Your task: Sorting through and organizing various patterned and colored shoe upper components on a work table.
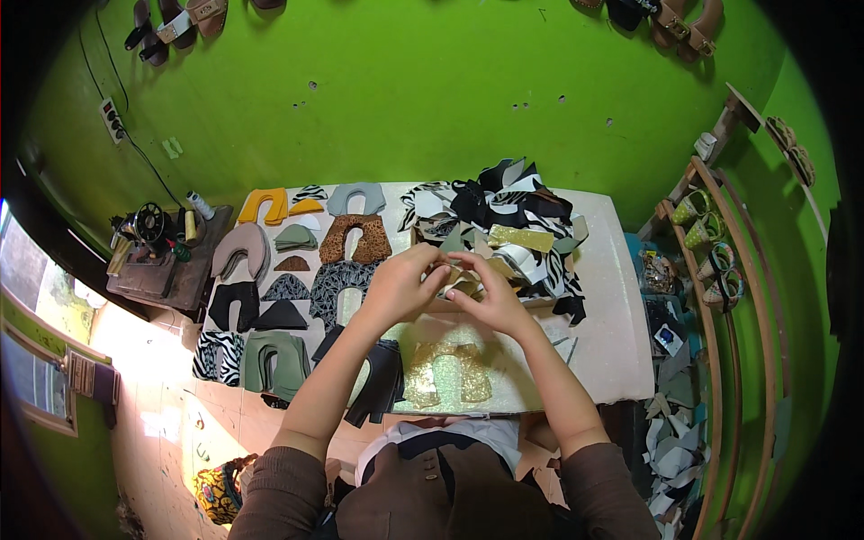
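Note:
My left hand (407,286) and my right hand (493,297) meet over the near edge of the scrap pile, fingers curled toward each other. Between the fingertips is a small gold-and-pale scrap of material (461,278), partly covered by the fingers. A box heaped with offcuts (526,216) in black, white, zebra print and gold lies just beyond my hands. Below them, near the table's front edge, rest glittery gold U-shaped cut pieces (421,376). Dark U-shaped pieces (385,373) lie beside my left forearm.
Stacks of cut shapes, including green (274,360), leopard-print (354,238) and yellow ones (263,207), cover the left of the white table (616,315). A sewing machine (153,229) stands farther left. Wooden racks (751,315) with sandals and piled scraps (675,441) are at right.

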Action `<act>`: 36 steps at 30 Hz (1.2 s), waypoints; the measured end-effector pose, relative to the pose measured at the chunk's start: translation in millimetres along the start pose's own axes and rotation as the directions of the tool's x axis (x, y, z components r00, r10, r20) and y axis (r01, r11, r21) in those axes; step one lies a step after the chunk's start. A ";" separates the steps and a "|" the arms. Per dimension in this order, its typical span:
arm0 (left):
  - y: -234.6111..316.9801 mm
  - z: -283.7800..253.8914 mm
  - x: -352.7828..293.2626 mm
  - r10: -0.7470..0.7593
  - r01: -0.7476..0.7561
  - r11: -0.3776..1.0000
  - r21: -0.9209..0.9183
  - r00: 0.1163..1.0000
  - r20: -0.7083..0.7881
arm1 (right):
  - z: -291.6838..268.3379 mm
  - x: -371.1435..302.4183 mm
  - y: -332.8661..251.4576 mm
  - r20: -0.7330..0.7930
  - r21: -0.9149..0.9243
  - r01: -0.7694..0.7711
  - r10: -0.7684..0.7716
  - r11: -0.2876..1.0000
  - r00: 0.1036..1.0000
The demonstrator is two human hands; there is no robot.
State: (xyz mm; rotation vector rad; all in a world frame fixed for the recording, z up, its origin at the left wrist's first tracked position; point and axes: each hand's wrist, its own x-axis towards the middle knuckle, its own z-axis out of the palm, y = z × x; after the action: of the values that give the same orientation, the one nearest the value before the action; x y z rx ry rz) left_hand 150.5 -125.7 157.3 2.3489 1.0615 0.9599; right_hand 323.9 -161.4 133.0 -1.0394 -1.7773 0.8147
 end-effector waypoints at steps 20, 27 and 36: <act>-66.6 83.7 -118.8 -0.511 0.561 0.821 -0.107 0.806 0.300 | 26.0 -103.2 108.9 0.136 -0.154 -0.463 0.483 0.873 0.865; -74.1 102.4 -135.6 -0.578 0.583 0.807 0.090 0.750 0.322 | 43.1 -126.6 126.6 0.117 -0.080 -0.562 0.567 0.823 0.815; -70.4 105.7 -133.1 -0.616 0.647 0.761 0.038 0.703 0.357 | 41.5 -131.5 134.9 0.139 -0.006 -0.570 0.565 0.822 0.813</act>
State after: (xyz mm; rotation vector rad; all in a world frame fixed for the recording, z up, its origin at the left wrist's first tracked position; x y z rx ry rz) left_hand 127.6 -189.9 -13.5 1.7550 1.4822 0.2983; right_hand 360.0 -225.3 -45.4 -1.5596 -1.5564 1.3028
